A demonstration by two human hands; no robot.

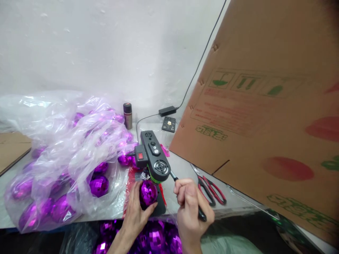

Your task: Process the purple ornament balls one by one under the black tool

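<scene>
My left hand (136,211) is closed around a faceted purple ball (147,192) and holds it under the head of a small black and green machine (153,158) on the table's front edge. My right hand (192,208) is wrapped round the machine's black lever handle (201,213), which slants down to the right. The ball sits on the machine's black base plate (160,208).
A clear plastic bag (60,155) with several purple balls lies at the left. More purple balls (156,240) fill a bag below the table. Red-handled scissors (210,188) lie right of my hand. A large cardboard box (265,116) leans at the right; a spray can (127,115) stands behind.
</scene>
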